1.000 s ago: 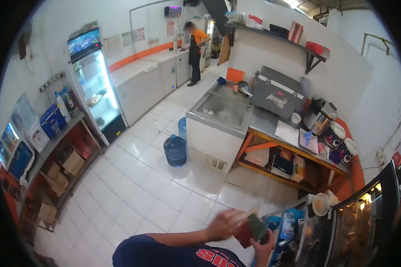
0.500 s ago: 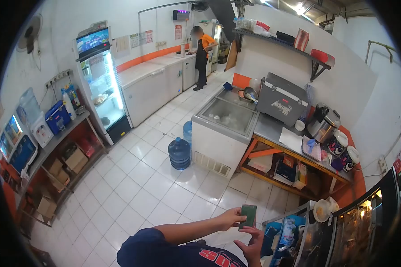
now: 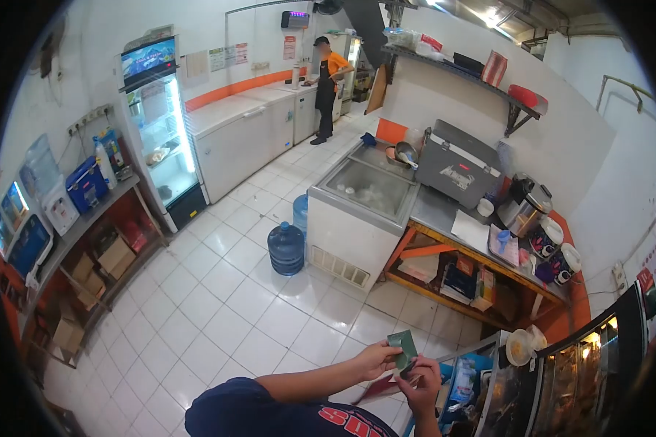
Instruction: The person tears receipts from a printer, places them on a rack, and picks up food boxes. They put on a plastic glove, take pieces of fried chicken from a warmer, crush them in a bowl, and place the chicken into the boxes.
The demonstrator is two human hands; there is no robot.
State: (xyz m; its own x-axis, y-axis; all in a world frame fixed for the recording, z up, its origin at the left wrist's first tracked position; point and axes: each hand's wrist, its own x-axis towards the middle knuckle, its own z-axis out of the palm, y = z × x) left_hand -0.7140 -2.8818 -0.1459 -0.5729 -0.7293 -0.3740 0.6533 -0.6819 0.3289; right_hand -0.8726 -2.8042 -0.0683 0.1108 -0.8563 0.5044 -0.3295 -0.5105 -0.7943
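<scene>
Near the bottom centre, my left hand (image 3: 379, 361) grips a small green packet (image 3: 401, 348) by its left side. My right hand (image 3: 421, 387) pinches close to the packet's lower right corner, its fingers bent. Beneath the hands a dark red strip (image 3: 379, 390) shows; what it belongs to is unclear. Both hands are above the white tiled floor (image 3: 270, 331), left of a glass display case (image 3: 583, 371).
A co-worker (image 3: 328, 87) stands by white chest freezers (image 3: 248, 135) at the back. A blue water jug (image 3: 286, 249) stands beside a glass-topped freezer (image 3: 357, 240). A grey cooler box (image 3: 459, 164) rests on the right-hand bench (image 3: 434, 211).
The green packet has tilted and my right hand's fingers have closed in near its corner. A dark red strip now shows below the hands. The co-worker has straightened up.
</scene>
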